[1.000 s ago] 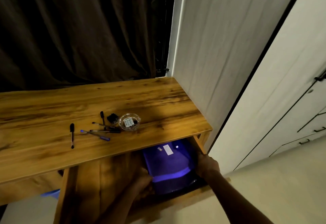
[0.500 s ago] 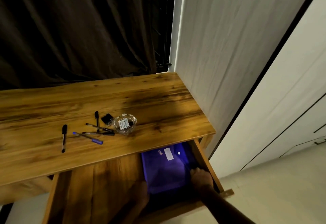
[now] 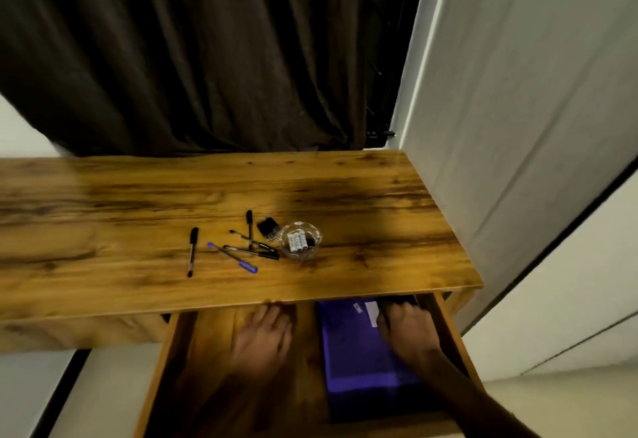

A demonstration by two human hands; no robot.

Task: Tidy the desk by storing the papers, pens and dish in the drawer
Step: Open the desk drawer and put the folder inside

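The wooden drawer (image 3: 448, 341) stands pulled out under the desk's front edge. A purple-blue paper folder (image 3: 355, 351) lies flat in its right half. My right hand (image 3: 407, 332) rests palm down on the folder's right side, fingers spread toward the back. My left hand (image 3: 264, 337), blurred, hovers over the bare drawer floor left of the folder, fingers apart and holding nothing. On the desk (image 3: 103, 216) lie several pens: a black pen (image 3: 192, 252) to the left, a blue pen (image 3: 234, 258), and crossed black pens (image 3: 255, 246). A glass dish (image 3: 301, 242) holding small batteries stands to their right.
A small black object (image 3: 268, 225) lies just behind the dish. A dark curtain (image 3: 193, 57) hangs behind the desk. A white wardrobe (image 3: 518, 126) stands hard against the desk's right end, next to the drawer's right side. Pale floor (image 3: 552, 403) lies below right.
Both hands have reached deeper into the drawer. My left hand has come off the folder's left edge and moved left; my right hand now lies on top of the folder.
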